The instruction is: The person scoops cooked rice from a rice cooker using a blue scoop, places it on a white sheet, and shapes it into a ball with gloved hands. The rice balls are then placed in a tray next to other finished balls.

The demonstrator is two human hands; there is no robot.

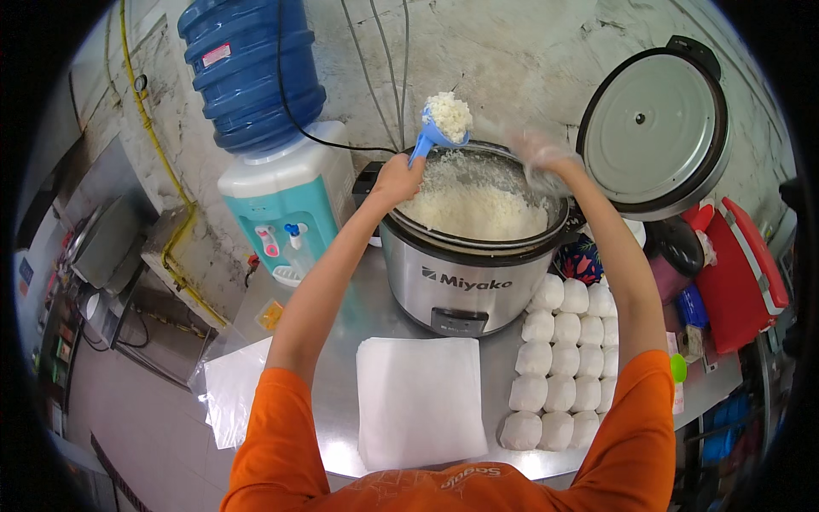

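My left hand (pixel 399 179) grips the handle of a blue plastic scoop (pixel 435 134), raised over the back rim of the cooker. A heap of cooked white rice (pixel 450 115) fills its bowl. Below is a large Miyako rice cooker (pixel 467 288), uncovered, with loose rice (pixel 480 208) inside. My right hand (pixel 544 152), in a clear plastic glove and blurred by motion, is above the cooker's right rear rim; its fingers cannot be made out. In front of the cooker lies a stack of white paper sheets (pixel 419 403). Rows of white paper-wrapped bundles (pixel 560 361) sit under my right forearm.
The cooker's round lid (pixel 652 128) leans upright at the right, near a red cooler box (pixel 736 275). A water dispenser (pixel 288 205) stands at the left, and a black cable runs from it to the cooker. More white sheets in plastic (pixel 233 390) lie at the table's left edge.
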